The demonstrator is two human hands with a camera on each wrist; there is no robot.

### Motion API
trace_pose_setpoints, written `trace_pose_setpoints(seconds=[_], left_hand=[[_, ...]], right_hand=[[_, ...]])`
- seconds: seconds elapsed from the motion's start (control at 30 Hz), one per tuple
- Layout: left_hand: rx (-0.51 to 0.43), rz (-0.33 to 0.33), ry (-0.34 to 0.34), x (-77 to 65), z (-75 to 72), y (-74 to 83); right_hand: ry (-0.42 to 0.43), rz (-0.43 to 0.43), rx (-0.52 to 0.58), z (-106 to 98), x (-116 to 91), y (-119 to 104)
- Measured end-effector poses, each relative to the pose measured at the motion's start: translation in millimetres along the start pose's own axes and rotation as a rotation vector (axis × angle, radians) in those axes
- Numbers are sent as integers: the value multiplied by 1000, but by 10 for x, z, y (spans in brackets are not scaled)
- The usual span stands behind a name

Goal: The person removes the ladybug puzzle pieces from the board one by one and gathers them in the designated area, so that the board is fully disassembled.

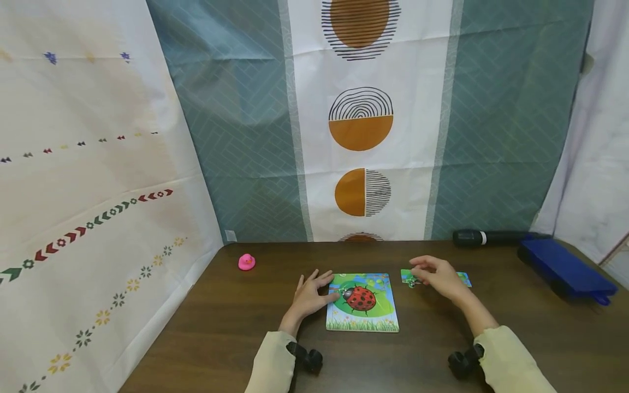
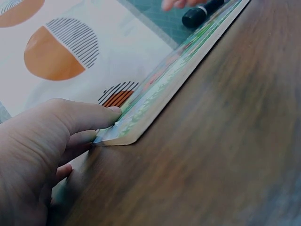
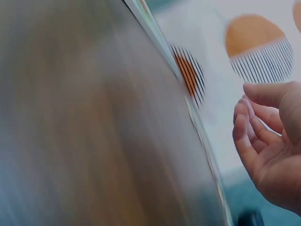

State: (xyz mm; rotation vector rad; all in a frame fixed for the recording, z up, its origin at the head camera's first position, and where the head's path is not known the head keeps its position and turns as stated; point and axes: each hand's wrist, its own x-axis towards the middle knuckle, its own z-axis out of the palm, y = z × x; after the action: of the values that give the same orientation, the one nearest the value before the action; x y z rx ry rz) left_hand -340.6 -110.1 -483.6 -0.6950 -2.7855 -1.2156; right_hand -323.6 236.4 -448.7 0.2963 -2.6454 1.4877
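Note:
A square ladybug picture board (image 1: 361,319) lies flat on the brown table in the head view. My left hand (image 1: 309,297) rests at its left edge, thumb on the printed top and the other fingers spread along the side. The left wrist view shows that thumb right at the board's corner. To the board's right lies a green and blue picture strip (image 1: 463,279), its middle hidden by my right hand (image 1: 439,278). That hand hovers over the strip with fingers loosely bent. Between its thumb and fingertips nothing shows in the right wrist view.
A pink rubber duck (image 1: 247,262) sits at the back left of the table. Toward the back right lie a black cylinder (image 1: 501,238) with a white ring and a flat blue plastic object (image 1: 567,267). Patterned cloth (image 1: 245,136) hangs behind the table.

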Motion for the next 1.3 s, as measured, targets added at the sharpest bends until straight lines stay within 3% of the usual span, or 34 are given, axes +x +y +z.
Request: trace_pose_setpoints(seconds=[0.33, 0.57, 0.73, 1.03, 1.3], left_hand=[[3, -8, 8, -8, 2, 4], [29, -23, 9, -1, 14, -10], [30, -18, -9, -2, 22, 1], [-9, -86, 2, 1, 23, 10], [-53, -82, 33, -6, 18, 32]], right_hand=[[-162, -55, 151, 787, 97, -432], [-172, -46, 111, 1177, 107, -469], [-180, -34, 93, 1240, 66, -414], [-248, -94, 114, 1208, 82, -401], [-270, -106, 64, 1199, 74, -433]])
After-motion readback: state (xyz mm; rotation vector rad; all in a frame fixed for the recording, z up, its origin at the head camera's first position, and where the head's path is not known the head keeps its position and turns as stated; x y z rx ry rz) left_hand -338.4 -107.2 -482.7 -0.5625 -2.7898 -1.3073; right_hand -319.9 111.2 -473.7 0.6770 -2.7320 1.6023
